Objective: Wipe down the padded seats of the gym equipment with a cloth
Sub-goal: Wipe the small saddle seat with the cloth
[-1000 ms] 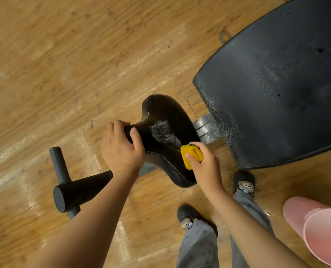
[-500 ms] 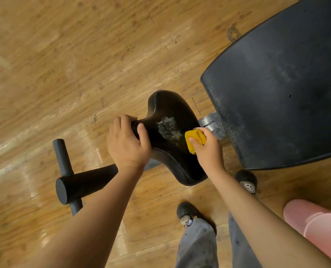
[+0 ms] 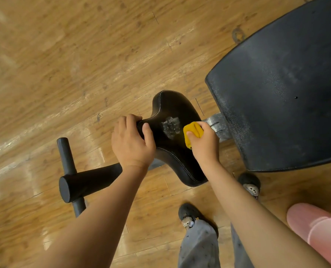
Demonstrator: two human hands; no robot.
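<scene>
On black seat (image 3: 172,151), left hand (image 3: 131,144) gripping edge; right hand (image 3: 205,142) pinching cloth (image 3: 192,132)

The small black seat (image 3: 172,155), stitched along its edge, bears a foamy wet patch (image 3: 171,127) at its middle. The yellow cloth (image 3: 192,132), bunched up, rests on the seat just beside the patch. The large black pad (image 3: 276,93) lies near.
</scene>
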